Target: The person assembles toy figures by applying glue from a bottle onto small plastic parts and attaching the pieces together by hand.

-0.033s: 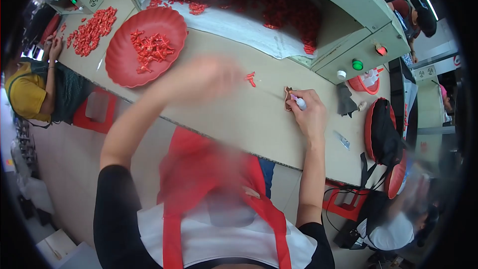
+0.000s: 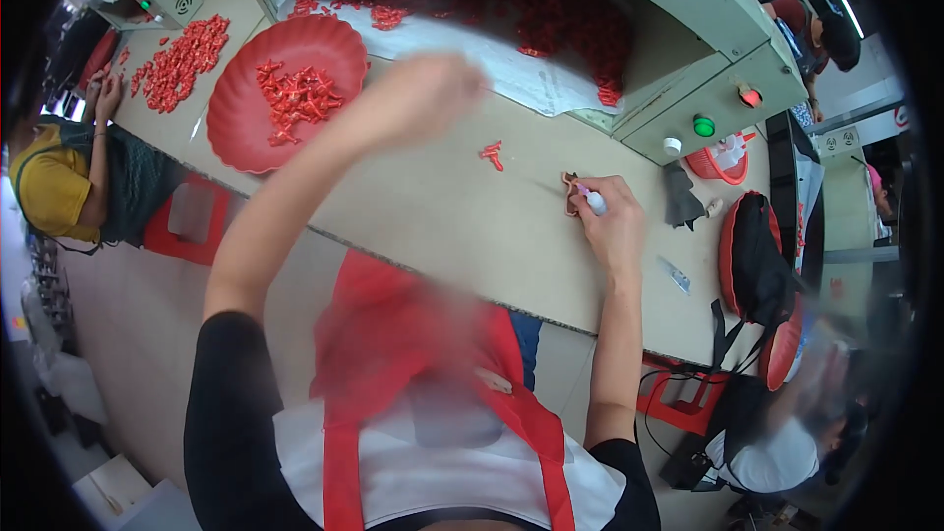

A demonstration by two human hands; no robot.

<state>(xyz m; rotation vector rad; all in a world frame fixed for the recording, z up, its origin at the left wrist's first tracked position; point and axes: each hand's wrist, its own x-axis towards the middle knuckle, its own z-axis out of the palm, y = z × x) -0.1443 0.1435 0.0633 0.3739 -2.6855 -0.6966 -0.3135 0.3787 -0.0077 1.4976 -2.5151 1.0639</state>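
Observation:
My right hand [image 2: 615,221] is closed around a small white dispensing bottle [image 2: 595,203] with a purple neck and a thin tip pointing left. A small brown piece with a pale edge [image 2: 570,195] lies at the bottle's neck, beside my fingertips. Left of the tip, a small red figure-shaped piece [image 2: 494,154] rests on the table. My left hand [image 2: 433,93] is raised near the front of the machine's opening, smeared by motion; its fingers and anything in them cannot be made out.
A scalloped red bowl [image 2: 231,128] holds several red pieces, with a red heap [image 2: 182,69] beyond it. The pale green machine [image 2: 678,113] has red pieces on white cloth inside. Grey cloth [image 2: 680,197], a red basket [image 2: 723,172] and a black bag [image 2: 759,261] lie right. Co-workers sit either side.
My left hand has moved up and away from me, toward the machine's opening. My right hand and the bottle stay in nearly the same place.

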